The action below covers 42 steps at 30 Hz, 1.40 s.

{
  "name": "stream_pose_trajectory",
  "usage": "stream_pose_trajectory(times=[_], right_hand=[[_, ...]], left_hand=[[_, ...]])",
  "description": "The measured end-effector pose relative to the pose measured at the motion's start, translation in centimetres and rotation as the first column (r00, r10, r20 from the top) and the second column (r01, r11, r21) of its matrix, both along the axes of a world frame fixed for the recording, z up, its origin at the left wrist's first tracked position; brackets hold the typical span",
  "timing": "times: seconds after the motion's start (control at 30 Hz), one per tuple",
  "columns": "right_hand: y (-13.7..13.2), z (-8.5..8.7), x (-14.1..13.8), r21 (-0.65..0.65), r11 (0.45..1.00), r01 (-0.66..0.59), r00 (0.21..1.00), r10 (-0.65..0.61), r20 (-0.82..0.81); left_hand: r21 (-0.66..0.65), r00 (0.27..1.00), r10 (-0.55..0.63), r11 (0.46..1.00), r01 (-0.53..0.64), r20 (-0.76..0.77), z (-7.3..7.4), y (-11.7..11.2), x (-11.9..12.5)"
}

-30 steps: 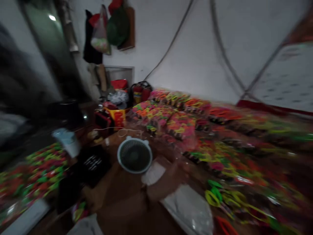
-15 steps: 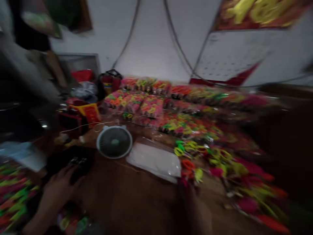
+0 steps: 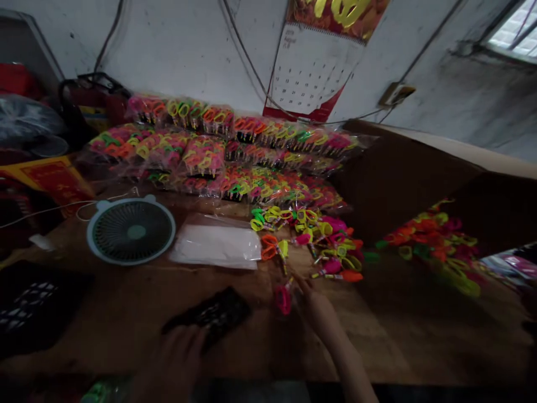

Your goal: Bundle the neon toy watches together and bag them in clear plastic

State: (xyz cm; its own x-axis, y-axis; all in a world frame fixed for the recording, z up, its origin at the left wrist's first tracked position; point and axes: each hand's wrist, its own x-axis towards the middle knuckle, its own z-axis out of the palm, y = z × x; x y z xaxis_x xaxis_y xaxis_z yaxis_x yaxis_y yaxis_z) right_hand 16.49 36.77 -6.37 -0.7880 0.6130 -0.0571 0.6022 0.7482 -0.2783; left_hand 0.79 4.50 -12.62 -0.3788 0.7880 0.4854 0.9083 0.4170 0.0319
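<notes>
My left hand (image 3: pixel 178 352), somewhat smeared by motion, holds a flat black piece with a pale pattern (image 3: pixel 213 316) by its near edge, just above the wooden table or on it. My right hand (image 3: pixel 314 305) is closed at the fingertips on the thin stem of a pink plastic loop piece (image 3: pixel 283 299), which hangs to the left of the fingers. Beyond this hand, loose neon loop pieces with striped stems (image 3: pixel 331 240) lie in a heap. An orange loop piece (image 3: pixel 269 247) rests close by, beside the clear bags with white sheets (image 3: pixel 216 246).
A round fan (image 3: pixel 132 230) lies left of the bags. More black pieces (image 3: pixel 37 308) are at the far left. Packed bags of neon pieces (image 3: pixel 205 154) are stacked along the wall. At right, a brown carton (image 3: pixel 390 179) lies tipped, neon pieces (image 3: pixel 440 240) at its opening.
The view has swung right. My left hand has come away from the black pile with one black piece. My right hand has drawn the pink loop piece off the heap, towards me.
</notes>
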Motion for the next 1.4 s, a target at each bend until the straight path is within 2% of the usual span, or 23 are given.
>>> stream_pose_trajectory(times=[0.1,0.17,0.2,0.27,0.33,0.37,0.4,0.47,0.53,0.6,0.67,0.8,0.9,0.93,1.0,1.07,1.1,1.13,1.17,1.2,1.23,1.3,1.4], right_hand=[[1.5,-0.7,-0.6,0.235,0.937,-0.257,0.966,0.248,0.068],[2.5,-1.1,-0.6,0.242,0.896,-0.373,0.927,0.372,0.050],[2.8,-1.2,-0.5,0.215,0.900,-0.378,0.920,0.391,-0.019],[2.7,-1.4,-0.7,0.087,0.957,-0.277,0.921,0.290,-0.258],[1.2,-1.5,-2.0,-0.187,0.975,-0.116,0.870,0.009,-0.493],[-0.2,-1.6,-3.1,-0.355,0.932,-0.072,0.824,-0.145,-0.548],[-1.9,-1.7,-4.5,-0.511,0.857,-0.067,0.782,-0.273,-0.560],[-5.6,-2.1,-7.8,-0.731,0.662,-0.167,0.753,-0.393,-0.528],[-8.7,-2.5,-11.0,-0.817,0.523,-0.245,0.762,-0.417,-0.496],[-10.5,-3.0,-13.3,-0.833,0.482,-0.272,0.776,-0.402,-0.486],[-11.1,-3.4,-14.3,-0.807,0.528,-0.264,0.798,-0.350,-0.490],[-11.6,-4.1,-14.3,-0.658,0.721,-0.217,0.832,-0.215,-0.511],[-12.6,-4.2,-14.3,-0.554,0.810,-0.193,0.836,-0.159,-0.524],[-12.7,-4.2,-14.3,-0.551,0.805,-0.219,0.839,-0.133,-0.528],[-11.6,-3.7,-14.2,-0.600,0.731,-0.323,0.838,-0.074,-0.541],[-8.9,-2.9,-13.5,-0.638,0.682,-0.358,0.826,-0.087,-0.557],[-7.2,-2.3,-13.0,-0.624,0.723,-0.296,0.822,-0.139,-0.552],[-5.3,-1.8,-12.4,-0.573,0.803,-0.166,0.819,-0.212,-0.534],[-3.5,-1.4,-11.9,-0.463,0.886,0.030,0.814,-0.290,-0.503],[-1.8,-1.0,-11.4,-0.300,0.926,0.228,0.825,-0.347,-0.445],[-0.5,-0.7,-11.0,-0.142,0.926,0.351,0.852,-0.379,-0.361],[1.2,-0.6,-10.5,0.095,0.897,0.432,0.894,-0.411,-0.181],[1.5,-0.7,-9.6,0.188,0.893,0.409,0.912,-0.405,-0.059]], left_hand=[[-0.092,0.977,-0.208,0.975,0.203,-0.050,-0.3,3.4,2.3],[-0.157,0.966,-0.258,0.954,0.254,-0.007,-0.2,4.6,2.5],[-0.182,0.965,-0.260,0.948,0.260,0.023,-0.1,4.9,2.2],[-0.197,0.967,-0.249,0.947,0.255,0.055,-0.1,5.1,1.5],[-0.178,0.964,-0.260,0.948,0.264,0.050,-0.3,5.3,1.0],[-0.165,0.964,-0.262,0.950,0.266,0.047,-0.4,5.5,0.9],[-0.154,0.964,-0.262,0.951,0.267,0.050,-0.5,5.7,0.9],[-0.151,0.963,-0.255,0.952,0.265,0.085,-0.4,6.1,1.2],[-0.150,0.959,-0.249,0.952,0.268,0.135,-0.2,6.3,1.5],[-0.146,0.951,-0.250,0.949,0.278,0.183,0.2,6.3,1.7],[-0.134,0.944,-0.241,0.952,0.274,0.224,0.2,6.2,1.8],[-0.071,0.931,-0.227,0.964,0.257,0.285,-0.5,6.3,2.1],[0.036,0.929,-0.228,0.973,0.228,0.293,-1.1,6.7,2.3],[0.065,0.931,-0.234,0.972,0.224,0.282,-1.2,6.8,2.3],[0.104,0.934,-0.261,0.965,0.242,0.245,-1.1,6.8,2.2],[0.140,0.922,-0.287,0.956,0.258,0.260,-0.7,6.4,1.6],[0.164,0.908,-0.284,0.956,0.243,0.308,-0.5,6.1,1.2],[0.191,0.889,-0.258,0.961,0.197,0.379,-0.3,5.8,0.6],[0.211,0.861,-0.206,0.970,0.117,0.466,-0.1,5.5,-0.2],[0.219,0.822,-0.134,0.976,0.011,0.553,0.0,5.3,-1.0],[0.217,0.777,-0.063,0.971,-0.096,0.627,0.2,5.3,-1.9],[0.193,0.692,0.003,0.959,-0.206,0.722,0.4,5.9,-3.7],[0.175,0.650,-0.068,0.979,-0.102,0.757,0.9,8.3,-5.2]])
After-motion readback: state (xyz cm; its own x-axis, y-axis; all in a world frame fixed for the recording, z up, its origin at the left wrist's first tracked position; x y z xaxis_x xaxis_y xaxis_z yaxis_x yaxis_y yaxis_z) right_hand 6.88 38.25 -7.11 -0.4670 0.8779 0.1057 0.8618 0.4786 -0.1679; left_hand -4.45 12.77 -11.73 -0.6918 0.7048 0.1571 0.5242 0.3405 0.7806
